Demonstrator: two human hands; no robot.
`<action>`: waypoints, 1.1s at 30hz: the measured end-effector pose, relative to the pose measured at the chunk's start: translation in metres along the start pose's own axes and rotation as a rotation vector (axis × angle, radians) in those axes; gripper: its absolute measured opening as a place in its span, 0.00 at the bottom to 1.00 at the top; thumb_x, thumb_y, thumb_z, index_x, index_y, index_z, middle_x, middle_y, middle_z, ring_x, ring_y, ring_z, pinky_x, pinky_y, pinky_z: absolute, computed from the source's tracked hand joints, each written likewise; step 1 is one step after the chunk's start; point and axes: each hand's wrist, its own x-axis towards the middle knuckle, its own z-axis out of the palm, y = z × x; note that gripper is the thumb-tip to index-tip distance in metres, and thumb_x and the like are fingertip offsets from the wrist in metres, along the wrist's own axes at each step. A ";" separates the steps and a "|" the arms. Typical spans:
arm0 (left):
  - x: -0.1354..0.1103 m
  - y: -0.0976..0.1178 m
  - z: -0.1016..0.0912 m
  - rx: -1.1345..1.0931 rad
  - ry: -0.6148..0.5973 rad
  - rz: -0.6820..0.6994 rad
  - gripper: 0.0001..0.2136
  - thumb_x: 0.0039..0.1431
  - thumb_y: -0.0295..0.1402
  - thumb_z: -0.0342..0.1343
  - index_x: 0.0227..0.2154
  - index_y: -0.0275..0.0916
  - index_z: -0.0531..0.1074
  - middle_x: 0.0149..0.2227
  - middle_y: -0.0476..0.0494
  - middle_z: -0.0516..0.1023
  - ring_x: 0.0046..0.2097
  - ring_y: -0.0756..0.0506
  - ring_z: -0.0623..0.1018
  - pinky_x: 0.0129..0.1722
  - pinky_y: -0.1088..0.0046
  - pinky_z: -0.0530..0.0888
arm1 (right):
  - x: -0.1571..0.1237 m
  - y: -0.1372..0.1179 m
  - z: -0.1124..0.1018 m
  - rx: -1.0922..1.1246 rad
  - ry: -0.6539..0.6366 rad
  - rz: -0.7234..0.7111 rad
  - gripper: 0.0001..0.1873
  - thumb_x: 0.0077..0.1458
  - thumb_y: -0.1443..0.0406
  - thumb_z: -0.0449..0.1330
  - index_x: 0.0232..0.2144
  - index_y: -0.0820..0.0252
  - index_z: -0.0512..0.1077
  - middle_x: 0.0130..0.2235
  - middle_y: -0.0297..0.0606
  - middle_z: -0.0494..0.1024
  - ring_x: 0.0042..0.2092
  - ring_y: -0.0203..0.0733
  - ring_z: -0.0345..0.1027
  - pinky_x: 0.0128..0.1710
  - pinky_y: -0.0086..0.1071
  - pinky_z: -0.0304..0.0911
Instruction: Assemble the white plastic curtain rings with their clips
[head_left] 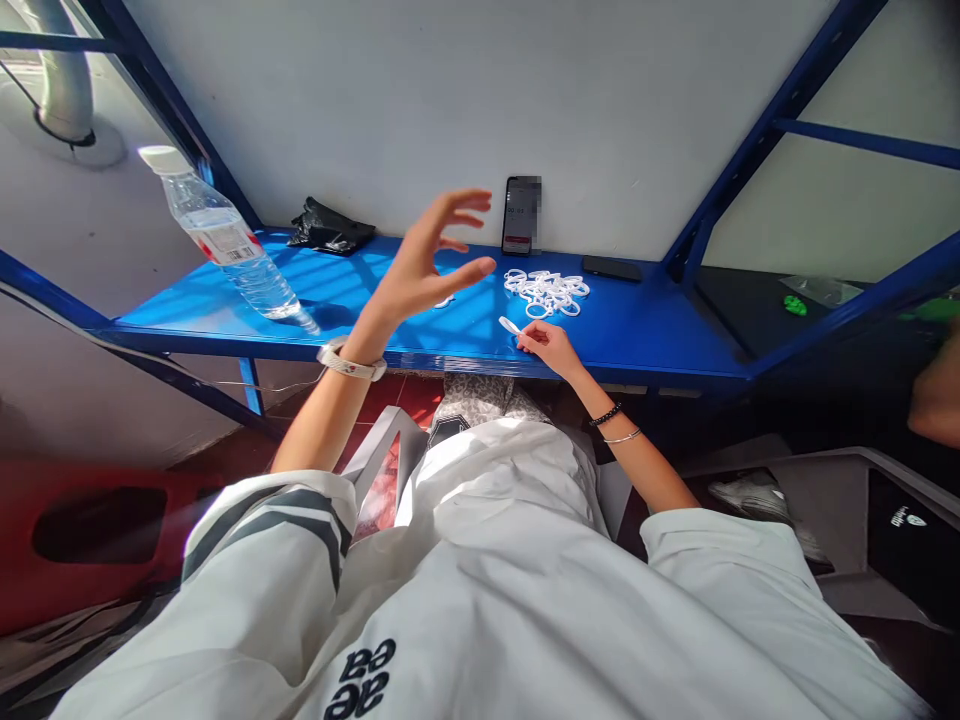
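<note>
My left hand [427, 262] is raised over the blue table [637, 325], fingers spread and curved, with nothing in it. Below its thumb, part of a small white ring-like piece [445, 301] shows on the tabletop; my hand hides the rest. Near the front edge, the fingertips of my right hand [551, 346] pinch a white ring [510, 326], seen almost edge-on. Just beyond that hand lies a loose pile of several white rings [551, 287], overlapping one another. I cannot tell what material the rings are.
A phone [517, 215] showing a timer leans upright against the wall; another dark phone [612, 269] lies flat. At the left stand a water bottle [232, 240] and a crumpled black bag [330, 228]. Blue frame posts [765, 135] flank the table. Another person's arm [936, 390] appears at right.
</note>
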 end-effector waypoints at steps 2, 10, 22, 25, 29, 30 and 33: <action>-0.011 0.004 0.022 -0.062 -0.163 -0.087 0.30 0.59 0.53 0.56 0.60 0.45 0.63 0.58 0.39 0.69 0.58 0.39 0.72 0.52 0.63 0.74 | 0.000 -0.001 0.000 0.006 -0.004 0.008 0.22 0.48 0.46 0.65 0.27 0.59 0.70 0.28 0.37 0.78 0.29 0.40 0.71 0.34 0.35 0.68; -0.050 -0.014 0.095 -0.484 -0.300 -0.411 0.22 0.58 0.53 0.57 0.41 0.37 0.69 0.45 0.39 0.77 0.47 0.43 0.78 0.44 0.69 0.75 | 0.001 -0.002 0.001 0.010 0.026 0.040 0.23 0.46 0.45 0.65 0.27 0.58 0.70 0.27 0.36 0.78 0.30 0.40 0.72 0.34 0.35 0.70; -0.054 -0.019 0.098 -0.673 -0.305 -0.550 0.21 0.49 0.49 0.66 0.29 0.35 0.69 0.32 0.42 0.78 0.37 0.45 0.78 0.39 0.69 0.73 | 0.002 -0.004 0.002 -0.009 0.087 0.044 0.23 0.47 0.45 0.65 0.27 0.59 0.70 0.28 0.37 0.78 0.29 0.38 0.72 0.32 0.33 0.70; -0.055 -0.019 0.098 -0.679 -0.317 -0.553 0.20 0.48 0.48 0.66 0.29 0.35 0.70 0.32 0.42 0.78 0.37 0.46 0.78 0.39 0.69 0.73 | 0.002 -0.004 0.002 0.010 0.097 0.045 0.22 0.47 0.46 0.65 0.28 0.59 0.70 0.28 0.37 0.78 0.29 0.38 0.72 0.31 0.32 0.70; -0.056 -0.020 0.099 -0.721 -0.338 -0.535 0.20 0.47 0.46 0.68 0.33 0.35 0.69 0.33 0.43 0.77 0.36 0.47 0.77 0.39 0.69 0.74 | 0.002 -0.005 0.002 0.021 0.095 0.043 0.21 0.46 0.48 0.66 0.29 0.59 0.70 0.28 0.37 0.78 0.29 0.38 0.72 0.31 0.32 0.70; -0.056 -0.020 0.099 -0.738 -0.341 -0.530 0.21 0.47 0.45 0.68 0.35 0.35 0.69 0.34 0.43 0.77 0.36 0.47 0.77 0.40 0.69 0.74 | 0.002 -0.005 0.002 0.019 0.094 0.043 0.21 0.46 0.48 0.66 0.29 0.59 0.70 0.28 0.37 0.78 0.30 0.39 0.72 0.31 0.32 0.69; -0.055 -0.019 0.099 -0.776 -0.328 -0.543 0.23 0.47 0.43 0.69 0.41 0.36 0.68 0.32 0.46 0.77 0.35 0.47 0.77 0.41 0.68 0.74 | 0.002 -0.005 0.001 0.019 0.101 0.044 0.20 0.46 0.49 0.66 0.29 0.59 0.69 0.28 0.37 0.77 0.30 0.40 0.72 0.31 0.33 0.69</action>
